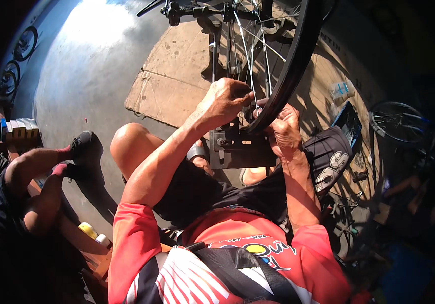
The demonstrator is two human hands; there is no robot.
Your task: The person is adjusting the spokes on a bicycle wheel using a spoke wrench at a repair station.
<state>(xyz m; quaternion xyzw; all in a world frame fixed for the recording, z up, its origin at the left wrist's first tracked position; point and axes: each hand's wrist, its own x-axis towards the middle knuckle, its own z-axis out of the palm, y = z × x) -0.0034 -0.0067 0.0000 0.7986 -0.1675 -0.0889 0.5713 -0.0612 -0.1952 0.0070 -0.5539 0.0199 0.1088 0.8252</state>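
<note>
Left hand (225,101) pinching spokes, fingers closed narrow. Right hand (284,129) clamped on the black wheel rim (291,71), rising toward one o'clock between both.

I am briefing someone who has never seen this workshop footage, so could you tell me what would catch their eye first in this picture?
First the black bicycle wheel at top centre, its rim standing in a grey truing stand, with the person's left hand and right hand both working at the rim's lowest part. Next the person's bright red sleeves along the lower edge. Behind lies a sheet of cardboard on the sunlit concrete floor.
</note>
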